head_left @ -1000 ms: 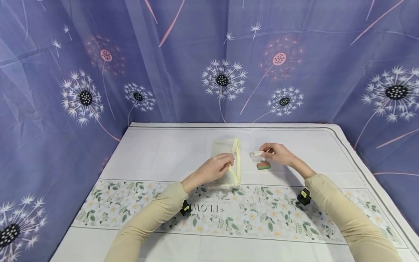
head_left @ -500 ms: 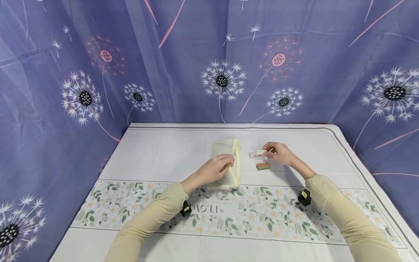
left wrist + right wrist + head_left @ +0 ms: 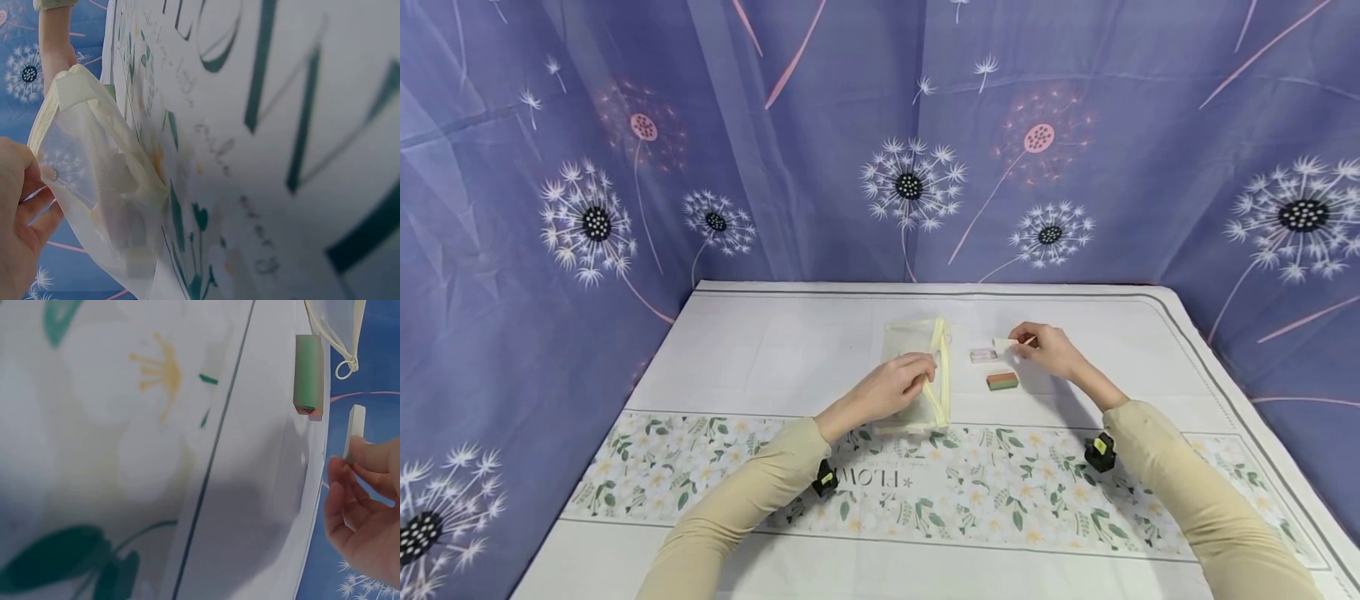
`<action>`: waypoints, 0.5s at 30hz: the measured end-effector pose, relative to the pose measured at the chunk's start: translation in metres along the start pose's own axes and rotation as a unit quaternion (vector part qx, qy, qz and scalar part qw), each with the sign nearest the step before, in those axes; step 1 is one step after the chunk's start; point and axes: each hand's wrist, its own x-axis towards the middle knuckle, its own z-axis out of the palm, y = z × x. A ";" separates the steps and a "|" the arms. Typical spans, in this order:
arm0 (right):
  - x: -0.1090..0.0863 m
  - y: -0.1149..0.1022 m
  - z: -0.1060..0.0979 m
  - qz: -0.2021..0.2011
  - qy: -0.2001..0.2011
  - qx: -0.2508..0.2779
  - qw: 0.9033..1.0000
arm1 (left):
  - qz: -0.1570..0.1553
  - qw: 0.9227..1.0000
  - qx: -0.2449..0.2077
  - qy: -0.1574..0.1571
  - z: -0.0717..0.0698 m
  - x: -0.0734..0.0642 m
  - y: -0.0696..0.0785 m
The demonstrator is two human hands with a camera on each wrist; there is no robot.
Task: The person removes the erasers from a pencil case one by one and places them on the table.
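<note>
My left hand [image 3: 891,385] pinches the edge of a pale mesh zipper pouch [image 3: 119,206] at its yellow zipper, and the pouch mouth gapes. Blurred small items show through the mesh in the left wrist view. My right hand [image 3: 1047,348] holds a small white eraser-like bar [image 3: 354,428] between thumb and fingers, above the table to the right of the pouch. Just left of that bar, a small clear piece with a pinkish tint [image 3: 983,356] lies on the table. Nearer to me lies a green and orange block [image 3: 1002,382], close to the right hand.
Under everything is a white table cover [image 3: 760,350] with a printed flower band [image 3: 985,500] across it. A purple dandelion-print curtain [image 3: 820,167] rises behind the table's back edge and along both sides.
My right hand has drawn the white bar a little to the right and up, away from the clear piece, which now shows by itself. My left hand stays on the pouch edge.
</note>
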 end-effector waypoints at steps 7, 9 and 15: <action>0.001 0.003 -0.001 0.018 0.004 0.001 1.000 | 0.000 1.000 -0.003 0.001 0.001 0.000 -0.001; 0.001 0.004 -0.001 0.022 0.005 -0.003 1.000 | 0.000 1.000 -0.005 0.001 0.001 0.000 -0.001; 0.001 0.005 -0.001 0.030 0.004 -0.003 1.000 | -0.002 1.000 -0.002 -0.002 -0.001 -0.001 0.000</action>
